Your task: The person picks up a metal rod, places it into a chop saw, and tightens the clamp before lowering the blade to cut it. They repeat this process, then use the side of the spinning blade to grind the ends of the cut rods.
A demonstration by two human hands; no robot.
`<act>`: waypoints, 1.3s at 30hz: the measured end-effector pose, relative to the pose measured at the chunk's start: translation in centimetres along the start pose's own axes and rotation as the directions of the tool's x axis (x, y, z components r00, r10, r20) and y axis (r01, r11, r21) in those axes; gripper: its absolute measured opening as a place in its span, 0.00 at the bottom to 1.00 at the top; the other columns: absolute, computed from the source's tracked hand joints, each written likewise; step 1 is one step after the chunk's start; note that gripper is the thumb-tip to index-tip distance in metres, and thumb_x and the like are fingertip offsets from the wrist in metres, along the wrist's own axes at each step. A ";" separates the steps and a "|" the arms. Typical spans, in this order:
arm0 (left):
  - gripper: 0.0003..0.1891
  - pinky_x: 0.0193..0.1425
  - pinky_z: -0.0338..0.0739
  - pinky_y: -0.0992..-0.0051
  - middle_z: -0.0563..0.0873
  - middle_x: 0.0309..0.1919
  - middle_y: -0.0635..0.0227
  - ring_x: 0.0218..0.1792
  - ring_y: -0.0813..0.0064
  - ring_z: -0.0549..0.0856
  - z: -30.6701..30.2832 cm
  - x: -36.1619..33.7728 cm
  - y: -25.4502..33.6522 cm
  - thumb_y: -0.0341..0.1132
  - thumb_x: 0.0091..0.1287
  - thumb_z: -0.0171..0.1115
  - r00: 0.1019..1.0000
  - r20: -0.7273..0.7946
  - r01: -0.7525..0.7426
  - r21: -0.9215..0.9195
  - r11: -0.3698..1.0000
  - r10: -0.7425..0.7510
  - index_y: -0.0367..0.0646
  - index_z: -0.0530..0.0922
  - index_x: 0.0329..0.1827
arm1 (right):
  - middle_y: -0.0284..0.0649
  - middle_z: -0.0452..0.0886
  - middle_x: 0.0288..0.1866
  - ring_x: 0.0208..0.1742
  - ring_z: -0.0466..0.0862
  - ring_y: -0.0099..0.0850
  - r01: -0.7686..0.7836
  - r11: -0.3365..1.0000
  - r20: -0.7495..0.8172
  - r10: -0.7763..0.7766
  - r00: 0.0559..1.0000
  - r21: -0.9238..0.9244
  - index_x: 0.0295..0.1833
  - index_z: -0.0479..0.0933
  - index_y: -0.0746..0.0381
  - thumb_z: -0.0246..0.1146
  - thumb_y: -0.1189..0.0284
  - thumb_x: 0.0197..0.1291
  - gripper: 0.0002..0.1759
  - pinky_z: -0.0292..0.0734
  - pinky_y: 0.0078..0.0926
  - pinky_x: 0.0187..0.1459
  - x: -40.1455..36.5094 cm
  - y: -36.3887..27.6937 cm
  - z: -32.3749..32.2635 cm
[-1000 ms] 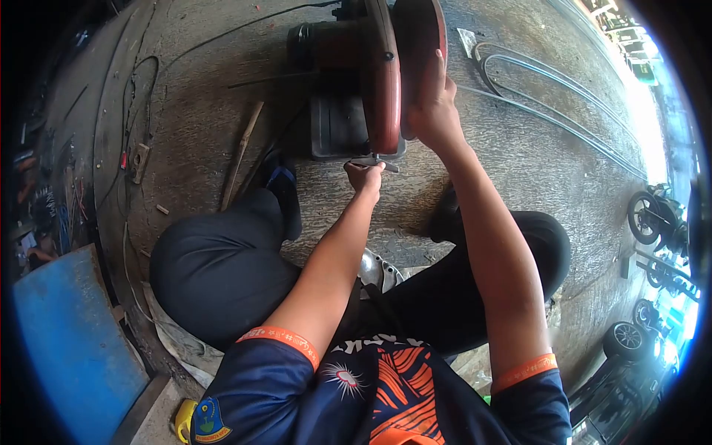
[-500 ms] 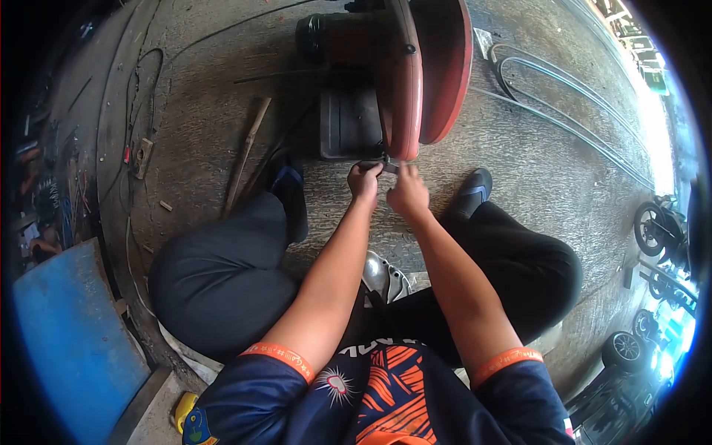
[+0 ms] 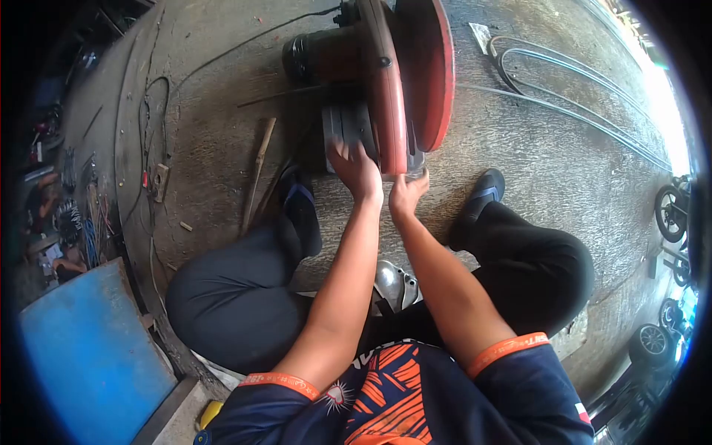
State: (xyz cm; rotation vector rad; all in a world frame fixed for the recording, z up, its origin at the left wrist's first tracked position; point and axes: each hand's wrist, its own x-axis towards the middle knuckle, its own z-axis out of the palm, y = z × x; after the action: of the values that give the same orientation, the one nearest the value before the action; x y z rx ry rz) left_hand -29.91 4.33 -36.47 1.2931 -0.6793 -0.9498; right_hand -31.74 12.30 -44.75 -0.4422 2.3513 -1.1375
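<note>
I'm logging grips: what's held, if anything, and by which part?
Left hand: open, nothing visible inside. Right hand: at the near end of the chop saw; any hold can't be confirmed.

No word reads clearly: white characters blur on the left cuff (image 3: 280,383), behind the left hand (image 3: 360,172), and the right cuff (image 3: 509,351), behind the right hand (image 3: 406,196).

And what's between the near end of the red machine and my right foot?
In the head view, your right hand comes first, right by the red machine; past it, bare floor runs to your right foot.
</note>
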 end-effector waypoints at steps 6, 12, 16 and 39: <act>0.27 0.47 0.79 0.62 0.83 0.37 0.43 0.41 0.55 0.86 6.6 0.6 19.6 0.46 0.60 0.65 0.683 0.702 -0.333 0.543 0.771 -0.200 0.28 0.68 0.47 | 0.49 0.76 0.56 0.53 0.80 0.42 -0.664 0.124 0.533 0.497 0.685 0.738 0.64 0.64 0.63 0.42 0.42 0.70 0.35 0.75 0.47 0.55 0.4 -0.9 1.5; 0.20 0.50 0.82 0.58 0.82 0.39 0.32 0.43 0.41 0.85 7.8 0.5 19.6 0.29 0.56 0.63 0.671 0.730 -0.571 0.621 0.537 -0.130 0.27 0.64 0.45 | 0.43 0.80 0.38 0.38 0.83 0.40 -0.714 0.147 0.517 0.593 0.618 0.685 0.53 0.70 0.62 0.43 0.41 0.70 0.33 0.81 0.42 0.43 1.0 -2.7 0.6; 0.23 0.53 0.81 0.60 0.82 0.41 0.33 0.46 0.42 0.84 8.8 1.3 21.0 0.31 0.55 0.63 0.640 0.756 -0.600 0.604 0.525 -0.140 0.24 0.66 0.47 | 0.44 0.79 0.32 0.30 0.83 0.40 -0.731 0.079 0.571 0.570 0.591 0.678 0.49 0.72 0.67 0.44 0.43 0.70 0.34 0.83 0.38 0.33 1.3 -2.7 0.2; 0.23 0.56 0.78 0.60 0.84 0.49 0.43 0.52 0.52 0.84 17.0 4.7 30.4 0.35 0.53 0.63 0.661 0.670 -0.561 0.741 0.369 -0.339 0.32 0.80 0.52 | 0.53 0.76 0.59 0.58 0.78 0.43 -0.706 0.482 0.282 0.683 0.674 0.518 0.64 0.68 0.72 0.46 0.38 0.66 0.45 0.71 0.36 0.60 2.3 -0.5 1.7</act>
State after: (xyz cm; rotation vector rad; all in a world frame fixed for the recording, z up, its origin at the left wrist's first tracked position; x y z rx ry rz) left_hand -36.18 -7.76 -4.06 1.7443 -2.2745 -0.9547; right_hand -32.67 9.86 -45.93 0.6836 1.6674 -1.2985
